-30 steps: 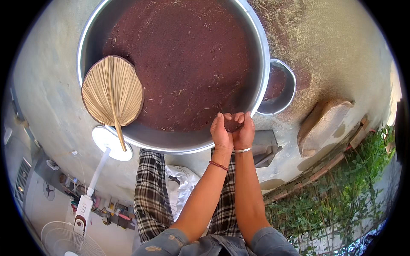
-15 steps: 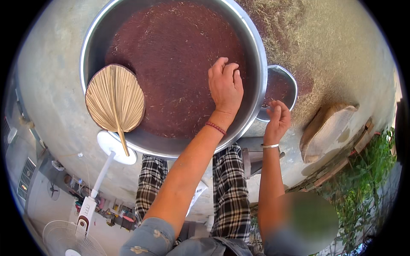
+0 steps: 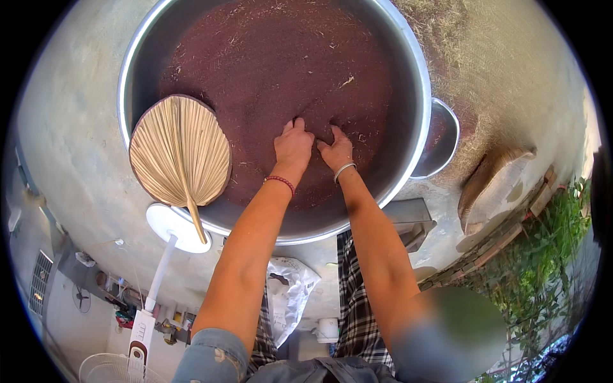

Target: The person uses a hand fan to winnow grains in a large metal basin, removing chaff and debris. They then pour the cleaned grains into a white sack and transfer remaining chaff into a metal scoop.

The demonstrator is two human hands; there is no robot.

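Note:
A wide metal basin holds a deep layer of tiny dark reddish-brown seeds flecked with pale straw. Both hands are in the basin, close together, against the seeds near its nearer side. My left hand, with a red bead bracelet, is palm down, its fingers reaching forward and the tips partly sunk in the seeds. Just to its right, my right hand, wearing a silver bangle, has thumb and finger apart, its tips also partly buried. A round palm-leaf fan rests over the basin's left rim, handle toward me.
A small metal bowl stands against the basin's right side. Beyond it lie straw chaff and a woven basket. A white standing fan is at lower left. A white bag and a metal scoop-like piece sit below the basin.
My right hand has moved left from the small bowl into the big basin. My left hand has come down and nearer, onto the seeds. The view has shifted a little.

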